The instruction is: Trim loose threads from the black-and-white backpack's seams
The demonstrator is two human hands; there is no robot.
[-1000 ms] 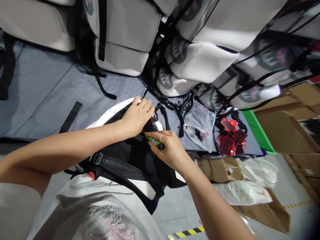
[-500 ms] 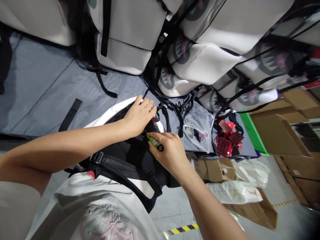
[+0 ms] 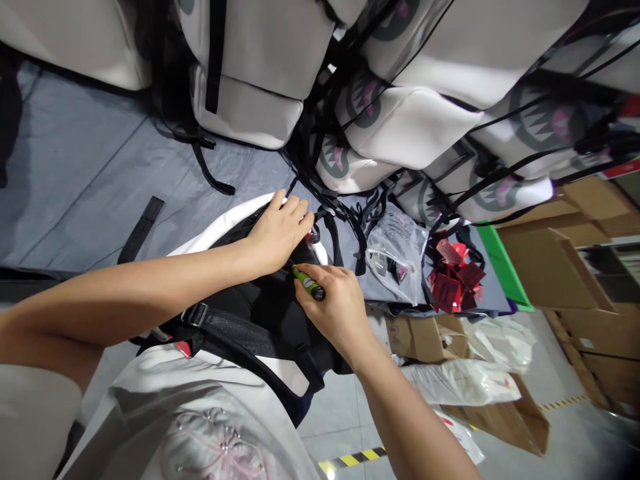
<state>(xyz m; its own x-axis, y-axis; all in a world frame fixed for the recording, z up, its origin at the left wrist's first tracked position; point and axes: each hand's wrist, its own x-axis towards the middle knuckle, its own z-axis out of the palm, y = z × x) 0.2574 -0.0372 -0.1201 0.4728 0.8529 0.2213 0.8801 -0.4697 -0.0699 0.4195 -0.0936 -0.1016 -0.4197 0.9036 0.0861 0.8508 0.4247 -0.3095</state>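
Observation:
A black and white backpack (image 3: 260,300) lies at the table's front edge, its black strapped side up. My right hand (image 3: 333,293) is closed around a green marker pen with a black end (image 3: 309,283); the pen's front end points down at the black fabric. My left hand (image 3: 280,230) rests on the backpack's upper part, just above the pen, fingers bent over the white edge. What lies beneath its palm is hidden. A small red and black piece (image 3: 313,237) shows beside my left fingertips.
White backpacks (image 3: 250,110) with black straps line the back of the grey table (image 3: 90,173). To the right are a clear plastic bag (image 3: 397,250), red tags (image 3: 455,280) and a green edge (image 3: 507,267). Cardboard boxes (image 3: 550,267) and white bags (image 3: 460,382) stand beyond and below.
My right hand has shifted very slightly left with the marker. My left hand stays in place on the backpack. Boxes at the right appear slightly further left.

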